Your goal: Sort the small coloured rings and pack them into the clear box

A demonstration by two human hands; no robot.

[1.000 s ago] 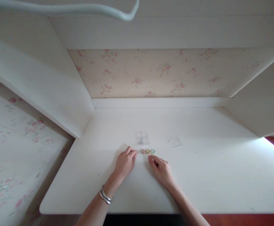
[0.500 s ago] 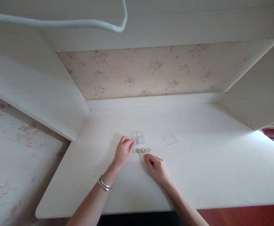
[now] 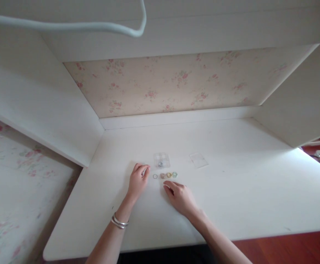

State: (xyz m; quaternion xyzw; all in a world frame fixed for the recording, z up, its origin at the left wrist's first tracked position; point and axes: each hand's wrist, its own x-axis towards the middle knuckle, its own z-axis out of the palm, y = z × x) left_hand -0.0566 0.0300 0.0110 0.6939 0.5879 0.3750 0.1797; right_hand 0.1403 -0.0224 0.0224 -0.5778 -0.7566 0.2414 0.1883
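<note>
Four small rings lie in a row on the white desk (image 3: 231, 198): a clear ring (image 3: 155, 176), a brownish ring (image 3: 162, 175), a yellow ring (image 3: 169, 175) and a green ring (image 3: 174, 174). Just behind them stands a small clear compartment box (image 3: 162, 160) with tiny dark items inside. My left hand (image 3: 137, 180), with bracelets on the wrist, rests left of the row, its fingertips pinched together; whether they hold anything is hidden. My right hand (image 3: 180, 197) lies on the desk just in front of the rings, fingers loosely bent and holding nothing.
A flat clear lid (image 3: 199, 160) lies right of the box. White side panels wall the desk on the left (image 3: 39, 110) and right (image 3: 294, 110), with floral wallpaper (image 3: 171, 84) behind. A white cable (image 3: 66, 26) hangs across the top. The desk's front edge is near my forearms.
My left hand went from the left end of the ring row up to the box, then drew back to the left, which uncovered the clear ring. My right hand stayed in place. The view shifted slightly.
</note>
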